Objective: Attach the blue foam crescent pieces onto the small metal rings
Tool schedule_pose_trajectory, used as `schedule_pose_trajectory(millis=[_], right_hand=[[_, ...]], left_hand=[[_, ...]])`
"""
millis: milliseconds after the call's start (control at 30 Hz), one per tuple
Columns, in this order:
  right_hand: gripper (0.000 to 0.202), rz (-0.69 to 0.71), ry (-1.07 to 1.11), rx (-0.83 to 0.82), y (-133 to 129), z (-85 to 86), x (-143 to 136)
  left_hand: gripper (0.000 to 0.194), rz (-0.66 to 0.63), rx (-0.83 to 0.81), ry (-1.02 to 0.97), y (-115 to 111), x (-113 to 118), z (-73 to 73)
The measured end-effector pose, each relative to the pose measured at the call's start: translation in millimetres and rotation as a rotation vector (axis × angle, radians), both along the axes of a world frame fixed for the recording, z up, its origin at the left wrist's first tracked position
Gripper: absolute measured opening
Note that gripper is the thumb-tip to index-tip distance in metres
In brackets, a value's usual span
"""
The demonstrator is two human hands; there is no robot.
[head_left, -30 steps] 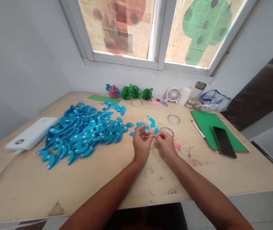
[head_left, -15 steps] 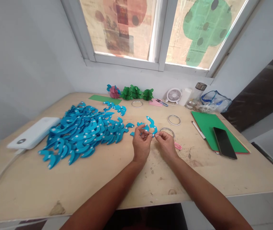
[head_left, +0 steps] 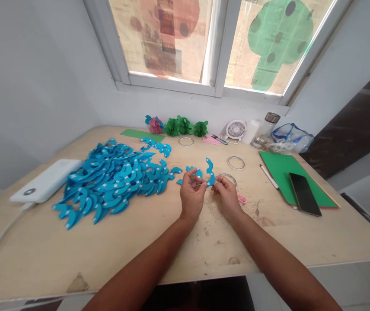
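Observation:
A curved blue paper piece [head_left: 210,178] with small white squares stands up between my two hands, above the table. My left hand [head_left: 192,192] pinches it at its lower end, thumb against forefinger. At its lower right edge are the closed fingertips of my right hand [head_left: 226,192]; the exact contact is too small to make out. Just behind my left hand lie a few more blue pieces [head_left: 189,168], partly hidden by the fingers. A large heap of similar blue paper pieces [head_left: 116,172] spreads over the table to the left.
Tape rolls [head_left: 236,163] lie beyond my right hand, and a pink-handled item [head_left: 241,198] beside it. On the right, a phone [head_left: 304,193] rests on green sheets [head_left: 279,172]. A white power bank [head_left: 47,179] with cable is left. Folded green paper shapes [head_left: 184,125] and a fan [head_left: 236,129] line the wall.
The blue piece has turned more upright, its top end shifting right. My right hand has moved slightly right, while my left hand stays almost in place.

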State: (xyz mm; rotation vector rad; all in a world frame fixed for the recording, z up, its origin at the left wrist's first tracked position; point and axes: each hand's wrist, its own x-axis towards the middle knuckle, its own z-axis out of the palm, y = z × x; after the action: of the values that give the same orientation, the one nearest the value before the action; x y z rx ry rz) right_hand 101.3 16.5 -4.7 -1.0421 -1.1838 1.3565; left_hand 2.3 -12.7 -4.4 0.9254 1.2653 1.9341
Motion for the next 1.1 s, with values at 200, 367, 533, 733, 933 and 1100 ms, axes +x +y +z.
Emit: schedule_pose_trajectory(millis=[200, 367, 533, 733, 933, 1100], right_hand=[[0.022, 0.046, 0.023, 0.033, -1.7, 1.9, 1.2], [0.022, 0.047, -0.149, 0.12, 0.8, -3.0, 0.7], [0.023, 0.026, -0.251, 0.197, 2.8, -5.9, 2.2], [0.025, 0.016, -0.326, 0.232, 1.7, -5.1, 3.7], [0.025, 0.012, -0.443, 0.298, -3.1, -2.9, 1.2], [0.028, 0.005, -0.55, 0.339, -5.6, -4.0, 0.0]], left_hand=[[0.041, 0.003, -0.001, 0.033, -0.6, 0.0, 0.0], [0.043, -0.018, 0.009, 0.072, -2.8, 1.4, 0.9], [0.041, -0.016, 0.007, 0.112, -3.3, 1.0, 0.5], [0.046, 0.043, 0.066, 0.129, 1.5, -4.6, -3.0], [0.054, 0.019, 0.127, 0.123, 2.5, -6.2, -4.6], [0.057, 0.019, 0.121, 0.093, 1.0, -5.3, -3.0]])
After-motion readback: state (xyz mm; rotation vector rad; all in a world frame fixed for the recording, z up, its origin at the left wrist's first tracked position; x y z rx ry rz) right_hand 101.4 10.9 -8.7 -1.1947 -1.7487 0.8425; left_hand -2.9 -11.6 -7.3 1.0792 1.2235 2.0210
